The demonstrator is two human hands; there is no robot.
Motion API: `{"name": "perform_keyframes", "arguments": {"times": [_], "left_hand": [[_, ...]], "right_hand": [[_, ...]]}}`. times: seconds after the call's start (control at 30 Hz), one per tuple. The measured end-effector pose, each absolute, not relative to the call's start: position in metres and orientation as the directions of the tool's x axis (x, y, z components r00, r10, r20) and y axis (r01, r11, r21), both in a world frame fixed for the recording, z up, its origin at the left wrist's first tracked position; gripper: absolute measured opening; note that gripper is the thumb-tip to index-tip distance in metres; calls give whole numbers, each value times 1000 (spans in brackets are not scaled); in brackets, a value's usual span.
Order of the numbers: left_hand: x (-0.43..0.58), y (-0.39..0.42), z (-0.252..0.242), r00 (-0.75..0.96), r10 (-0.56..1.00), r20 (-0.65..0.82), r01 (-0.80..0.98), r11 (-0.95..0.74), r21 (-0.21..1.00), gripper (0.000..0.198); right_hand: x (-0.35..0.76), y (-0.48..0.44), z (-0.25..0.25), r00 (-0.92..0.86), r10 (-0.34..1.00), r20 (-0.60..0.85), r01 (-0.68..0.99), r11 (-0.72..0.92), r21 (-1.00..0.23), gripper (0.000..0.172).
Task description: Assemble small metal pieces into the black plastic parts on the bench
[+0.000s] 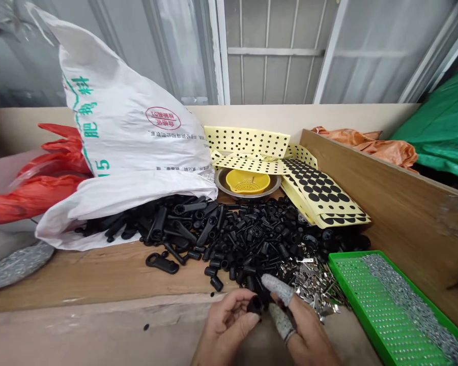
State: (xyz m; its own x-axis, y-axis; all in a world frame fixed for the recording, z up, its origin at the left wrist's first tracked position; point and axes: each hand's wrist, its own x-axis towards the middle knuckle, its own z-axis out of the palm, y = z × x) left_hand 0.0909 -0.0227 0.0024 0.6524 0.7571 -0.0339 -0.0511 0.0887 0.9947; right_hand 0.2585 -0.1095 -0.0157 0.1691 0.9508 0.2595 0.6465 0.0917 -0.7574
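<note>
At the bottom middle, my left hand pinches a small black plastic cap between thumb and fingers. My right hand is close beside it, with grey fabric finger cots on two fingers, and its fingertips touch the same cap. Just beyond the hands lies a heap of black plastic parts and a pile of small shiny metal clips.
A white sack spills black parts onto the wooden bench. A green tray with small metal pieces sits at the right. Yellow sheets of black round pads and a metal bowl holding a yellow strainer stand behind. Red bags lie left.
</note>
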Motion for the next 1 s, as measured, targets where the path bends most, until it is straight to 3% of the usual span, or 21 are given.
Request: {"name": "perform_keyframes", "arguments": {"times": [0.13, 0.2, 0.27, 0.33, 0.4, 0.53, 0.6, 0.7, 0.77, 0.87, 1.0], "left_hand": [[95, -26, 0, 712, 702, 16, 10, -33, 999, 26], [97, -28, -2, 725, 688, 34, 37, -88, 995, 25], [100, -30, -3, 735, 677, 41, 50, -114, 992, 25], [100, -31, -4, 748, 662, 59, 37, -131, 991, 27], [99, -32, -3, 748, 658, 88, 29, -166, 986, 30], [96, -32, 5, 743, 643, 184, 65, -343, 937, 30], [97, -32, 8, 786, 558, 266, 19, -452, 892, 25], [98, -33, 4, 794, 514, 325, -31, -499, 866, 24], [97, -33, -2, 747, 615, 253, 7, -388, 922, 22], [96, -32, -9, 679, 731, 61, -7, -77, 997, 25], [98, -32, -9, 676, 737, 17, -146, 111, 983, 28]], "right_hand": [[260, -116, -5, 359, 924, 133, 304, 19, -952, 34], [256, -116, -3, 390, 920, 44, 67, 19, -998, 31], [252, -116, -5, 388, 921, -23, -43, -6, -999, 36], [250, -116, -7, 396, 917, -48, 43, -70, -997, 36], [253, -116, -6, 348, 936, 49, 269, -50, -962, 34], [261, -118, 1, 55, 946, 321, 688, 197, -698, 61], [264, -119, 3, -13, 947, 321, 789, 207, -578, 63], [264, -119, 8, -40, 954, 296, 840, 193, -508, 59], [262, -119, 17, -1, 949, 317, 822, 181, -539, 62], [260, -120, 30, 67, 947, 314, 748, 161, -644, 68], [259, -123, 23, 44, 968, 247, 671, 154, -725, 72]]}}
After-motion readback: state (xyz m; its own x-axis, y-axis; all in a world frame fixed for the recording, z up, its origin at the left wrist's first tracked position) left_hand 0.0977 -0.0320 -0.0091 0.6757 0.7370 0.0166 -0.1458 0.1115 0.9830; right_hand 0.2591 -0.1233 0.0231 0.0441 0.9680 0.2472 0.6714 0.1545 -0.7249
